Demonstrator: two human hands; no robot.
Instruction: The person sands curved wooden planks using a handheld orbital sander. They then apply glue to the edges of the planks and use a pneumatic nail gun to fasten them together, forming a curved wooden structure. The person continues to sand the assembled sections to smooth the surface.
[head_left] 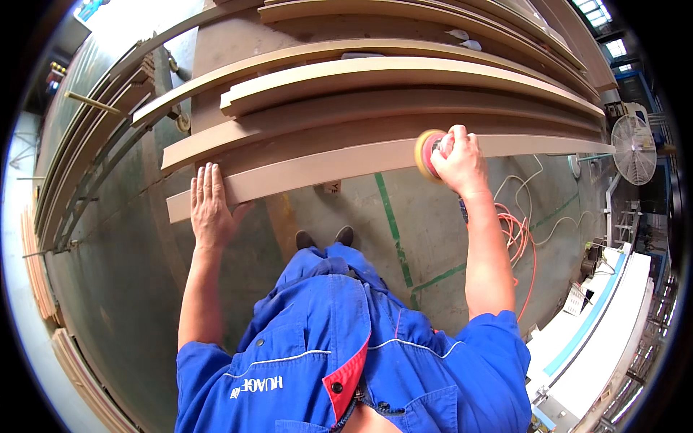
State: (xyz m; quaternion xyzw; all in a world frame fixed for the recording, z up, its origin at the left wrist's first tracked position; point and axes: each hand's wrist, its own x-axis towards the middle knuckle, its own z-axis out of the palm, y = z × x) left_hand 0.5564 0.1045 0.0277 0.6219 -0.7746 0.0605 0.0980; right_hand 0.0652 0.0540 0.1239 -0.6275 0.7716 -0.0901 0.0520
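A long tan board (339, 164) lies across a stack of similar boards in front of me. My left hand (210, 204) rests flat, fingers apart, on the board's near edge toward its left end. My right hand (459, 159) grips a round hand sander (427, 153) with a yellow pad and red body, pressed against the board's near edge toward the right.
More long boards (390, 76) are stacked behind and lean at the left (79, 166). Orange and white cables (521, 231) lie on the green-lined concrete floor at the right. A standing fan (634, 149) and a white machine (606, 317) stand at the far right.
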